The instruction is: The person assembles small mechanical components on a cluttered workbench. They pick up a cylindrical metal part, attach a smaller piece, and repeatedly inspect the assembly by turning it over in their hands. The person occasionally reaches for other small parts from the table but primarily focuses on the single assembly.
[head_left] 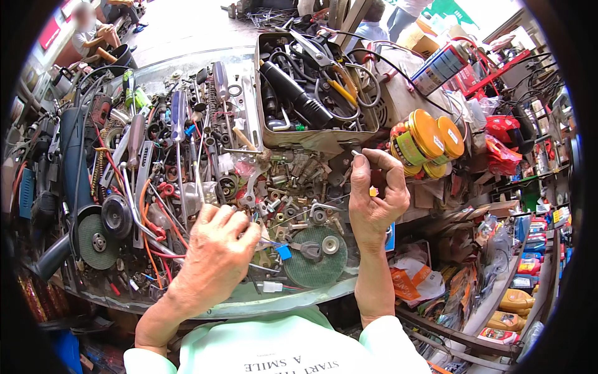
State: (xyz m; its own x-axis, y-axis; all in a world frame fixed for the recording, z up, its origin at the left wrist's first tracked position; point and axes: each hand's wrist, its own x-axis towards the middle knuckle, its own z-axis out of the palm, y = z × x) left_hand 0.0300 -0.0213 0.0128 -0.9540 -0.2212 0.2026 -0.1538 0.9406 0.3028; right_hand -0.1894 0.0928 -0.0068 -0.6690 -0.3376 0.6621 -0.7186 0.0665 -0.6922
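Observation:
Raised over the bench's right part, my right hand [375, 202] pinches a small silvery metal piece [355, 153] between thumb and forefinger; it is too small to name surely. My left hand [215, 258] reaches down among loose parts left of the bench's middle, fingers bent and slightly apart, tips partly hidden, no held thing visible. Around it lie nuts, bolts and fittings [280, 199]. Between my hands are a green cutting disc [316, 257], a dark wing-shaped part [309, 249] on it, and a blue connector [283, 252]. A spanner [252, 187] lies beyond my left hand.
An angle grinder [75, 168] with a disc lies at left, near screwdrivers [178, 118] and cables. A metal box [321, 138] of tools stands at the back. Yellow-lidded jars [425, 134] and a spray can [439, 67] are at right. A person [93, 37] sits far left.

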